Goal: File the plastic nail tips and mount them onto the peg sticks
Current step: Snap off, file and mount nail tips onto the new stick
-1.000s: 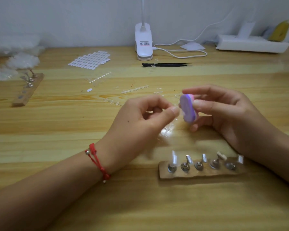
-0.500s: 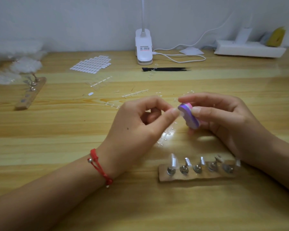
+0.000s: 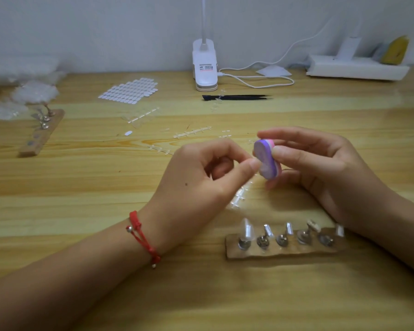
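Purple foam with a pink band forms the small rounded file block (image 3: pixel 265 161). The right hand (image 3: pixel 320 168) pinches it between thumb and fingertips, with its broad face turned toward the left hand (image 3: pixel 201 177). The left hand is curled, thumb and forefinger pressed together right against that face. The nail tip they presumably pinch is too small and clear to make out.

Filing looks to be the step in hand. It would go best with short, light strokes, the tip gripped close to its edge so the thin plastic neither flexes nor springs away.

Just nearer than the right wrist, a rough wooden strip (image 3: pixel 285 252) lies on the pale, glossy, grained worktop (image 3: pixel 81 211). It carries five shiny metal pegs. The one nearest the left hand wears a clear pointed tip (image 3: pixel 245 231), and another has a beige, putty-like head (image 3: pixel 312 225). Clear plastic sprue strips (image 3: pixel 239 197) lie beneath the left thumb.
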